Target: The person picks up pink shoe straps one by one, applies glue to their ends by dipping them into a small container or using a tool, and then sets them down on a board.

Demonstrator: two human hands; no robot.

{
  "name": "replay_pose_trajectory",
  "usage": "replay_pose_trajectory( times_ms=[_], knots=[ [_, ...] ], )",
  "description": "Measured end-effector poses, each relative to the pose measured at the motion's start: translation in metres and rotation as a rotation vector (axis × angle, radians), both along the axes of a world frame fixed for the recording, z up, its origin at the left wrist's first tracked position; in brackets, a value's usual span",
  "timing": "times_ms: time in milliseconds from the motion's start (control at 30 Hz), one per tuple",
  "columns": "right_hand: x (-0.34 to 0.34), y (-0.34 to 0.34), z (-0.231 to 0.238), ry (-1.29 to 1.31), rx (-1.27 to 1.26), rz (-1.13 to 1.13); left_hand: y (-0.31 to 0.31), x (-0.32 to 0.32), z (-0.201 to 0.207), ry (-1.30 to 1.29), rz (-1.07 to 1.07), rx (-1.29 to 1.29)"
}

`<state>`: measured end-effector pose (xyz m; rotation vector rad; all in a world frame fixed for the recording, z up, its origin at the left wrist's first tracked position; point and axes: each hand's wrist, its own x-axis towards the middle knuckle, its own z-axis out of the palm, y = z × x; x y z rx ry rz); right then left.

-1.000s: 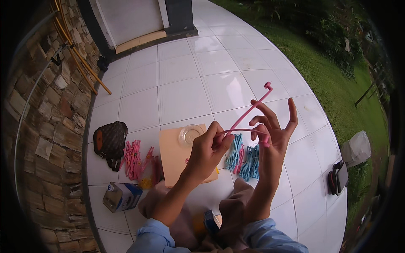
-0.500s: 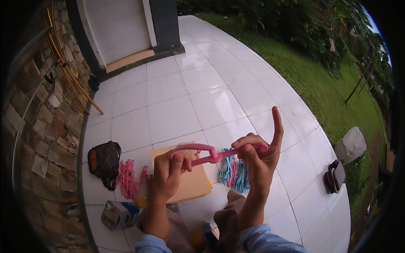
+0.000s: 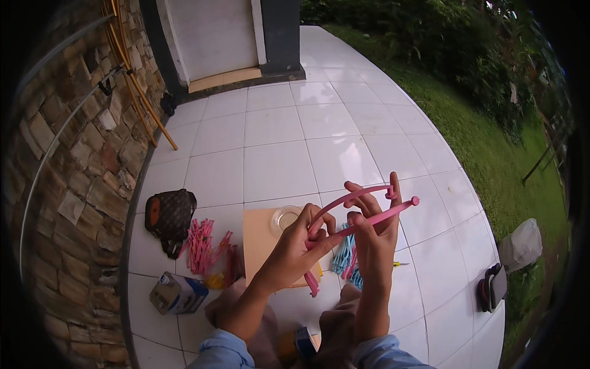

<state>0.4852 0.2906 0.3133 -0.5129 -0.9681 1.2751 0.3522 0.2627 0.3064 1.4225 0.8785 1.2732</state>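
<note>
A bendy pink strap (image 3: pixel 393 211) with knobbed ends is stretched between my hands, its two lengths spread apart toward the right. My left hand (image 3: pixel 289 255) is closed around it, and a short end hangs below that fist. My right hand (image 3: pixel 376 246) has its thumb and a bent finger at the lower length, while other fingers stretch up behind the upper one. Under my hands lies a tan board (image 3: pixel 258 229) with a clear round dish (image 3: pixel 286 216) on it. Pink straps (image 3: pixel 200 249) are heaped at left; light-blue straps (image 3: pixel 342 258) lie partly hidden behind my right hand.
On the white tiles at left sit a dark patterned bag (image 3: pixel 172 215) and a rectangular can (image 3: pixel 178 294). A yellow-tipped tool (image 3: pixel 401 264) lies right of my right wrist. Farther right are a black case (image 3: pixel 491 288) and a white sack (image 3: pixel 521 246). A stone wall (image 3: pixel 74 215) borders the left.
The strap's upper length has come away from the lower one, where they met at a joint between my hands. My left hand has moved right, closer to my right hand. The view has shifted.
</note>
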Motion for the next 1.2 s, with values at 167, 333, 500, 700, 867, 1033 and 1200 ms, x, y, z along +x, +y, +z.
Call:
replay_pose_trajectory(
  times_ms=[167,333,500,700,867,1033,1200],
  knots=[
    [-0.012,0.003,-0.016,-0.133,-0.076,0.291,0.000,0.013,-0.007,-0.186,0.136,-0.104],
    [-0.012,0.010,-0.026,-0.259,0.005,0.086,0.005,0.019,-0.015,-0.182,0.254,0.049],
    [0.006,0.021,-0.025,-0.701,-0.024,-0.016,0.008,-0.039,0.001,-0.285,0.399,0.570],
    [0.011,0.026,-0.033,-1.193,0.020,0.093,0.005,-0.049,0.020,0.892,0.634,0.758],
    [0.005,0.031,-0.055,-1.333,0.131,0.180,0.032,-0.038,-0.022,1.090,0.255,0.372],
    [0.021,0.051,-0.101,-1.298,0.046,0.426,0.050,-0.054,-0.082,0.829,0.205,0.252],
    [0.034,0.070,-0.162,-1.065,0.015,0.521,0.053,-0.080,-0.141,0.765,0.205,-0.047]
  ],
)
